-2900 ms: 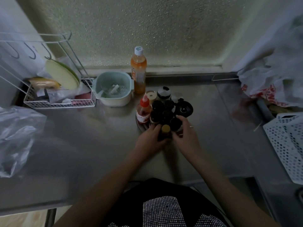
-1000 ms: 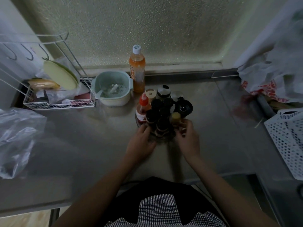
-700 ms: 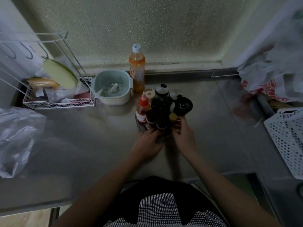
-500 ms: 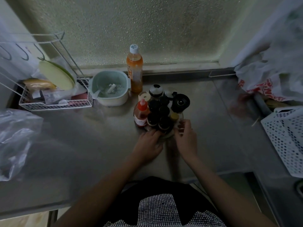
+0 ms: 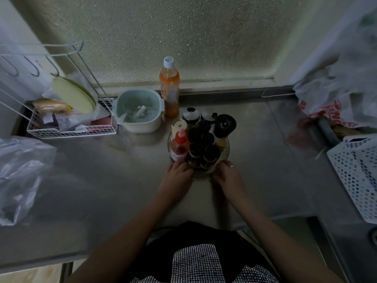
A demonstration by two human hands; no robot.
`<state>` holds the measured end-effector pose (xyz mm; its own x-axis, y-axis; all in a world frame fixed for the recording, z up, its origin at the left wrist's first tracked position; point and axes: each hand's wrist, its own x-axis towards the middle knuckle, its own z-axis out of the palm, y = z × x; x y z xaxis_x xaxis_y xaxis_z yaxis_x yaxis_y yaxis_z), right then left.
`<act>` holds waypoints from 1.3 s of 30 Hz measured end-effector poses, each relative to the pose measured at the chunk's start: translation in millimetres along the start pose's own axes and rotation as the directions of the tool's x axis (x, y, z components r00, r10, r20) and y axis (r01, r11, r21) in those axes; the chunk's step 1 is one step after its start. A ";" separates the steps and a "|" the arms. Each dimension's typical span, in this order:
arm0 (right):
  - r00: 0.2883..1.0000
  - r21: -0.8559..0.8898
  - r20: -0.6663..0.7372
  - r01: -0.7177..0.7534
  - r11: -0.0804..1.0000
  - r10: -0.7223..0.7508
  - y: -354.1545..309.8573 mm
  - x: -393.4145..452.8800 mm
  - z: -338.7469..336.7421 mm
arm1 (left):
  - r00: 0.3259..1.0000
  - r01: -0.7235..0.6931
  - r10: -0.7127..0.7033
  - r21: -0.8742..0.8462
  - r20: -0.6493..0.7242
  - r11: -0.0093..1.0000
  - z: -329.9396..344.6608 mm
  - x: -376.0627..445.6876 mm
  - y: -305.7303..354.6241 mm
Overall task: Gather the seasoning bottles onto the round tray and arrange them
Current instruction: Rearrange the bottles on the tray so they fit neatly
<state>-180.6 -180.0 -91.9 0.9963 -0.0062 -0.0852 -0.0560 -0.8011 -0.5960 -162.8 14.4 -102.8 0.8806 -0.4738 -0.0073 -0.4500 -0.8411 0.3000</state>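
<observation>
The round tray (image 5: 204,172) sits mid-counter, crowded with seasoning bottles. Among them are a red-capped sauce bottle (image 5: 179,148) on the left, several dark-lidded jars (image 5: 211,154) in the middle, and a small yellow-capped bottle (image 5: 221,142) on the right. A black round-topped grinder (image 5: 225,125) and a silver-lidded jar (image 5: 190,115) stand at the back. My left hand (image 5: 177,176) curls on the tray's near-left rim, and my right hand (image 5: 228,176) on the near-right rim. A tall orange bottle (image 5: 169,88) stands off the tray, behind it by the wall.
A mint colander bowl (image 5: 138,111) and a white wire rack (image 5: 67,119) sit at the back left. A clear plastic bag (image 5: 20,170) lies at the left edge. A white perforated basket (image 5: 357,176) and plastic bags (image 5: 336,94) crowd the right.
The yellow-capped bottle went from the tray's front to its right side. Both hands then dropped from the bottles to the tray's near rim.
</observation>
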 end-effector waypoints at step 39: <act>0.987 -0.183 0.137 -0.060 0.981 0.086 19.2 134.9 -21.2 | 0.963 0.073 -0.104 0.134 0.249 0.988 -30.3 129.4 -24.8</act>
<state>-46.0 -208.9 -98.0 0.9696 0.0068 -0.2445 -0.1030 -0.8953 -0.4334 -33.2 -18.1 -82.2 0.8579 -0.4334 -0.2761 -0.4007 -0.9005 0.1686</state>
